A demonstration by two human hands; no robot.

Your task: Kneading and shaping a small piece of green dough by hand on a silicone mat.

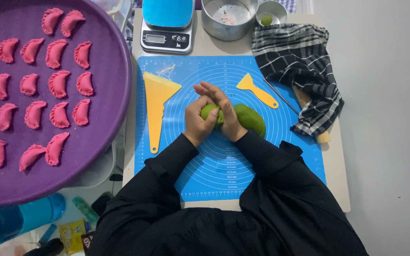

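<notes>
At the near edge, sleeves: black, both arms reaching onto the blue mat (224,175).
Left hand (196,121): fingers curled tight round one end of the green dough (250,118).
Right hand (226,111): fingers pressed together over the same lump, squeezing.
Dough: at mat centre, undivided, no green pieces shaped yet.
Tools: yellow scrapers (157,102), untouched beside the hands.
Purple tray (115,118): rows of finished pink dumplings (58,85).
Far edge: scale (167,28), metal bowl (228,19).

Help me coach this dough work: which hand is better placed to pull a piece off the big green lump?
Probably left. The left hand already grips the end of the green dough, while the right hand lies over the lump, steadying it.
</notes>
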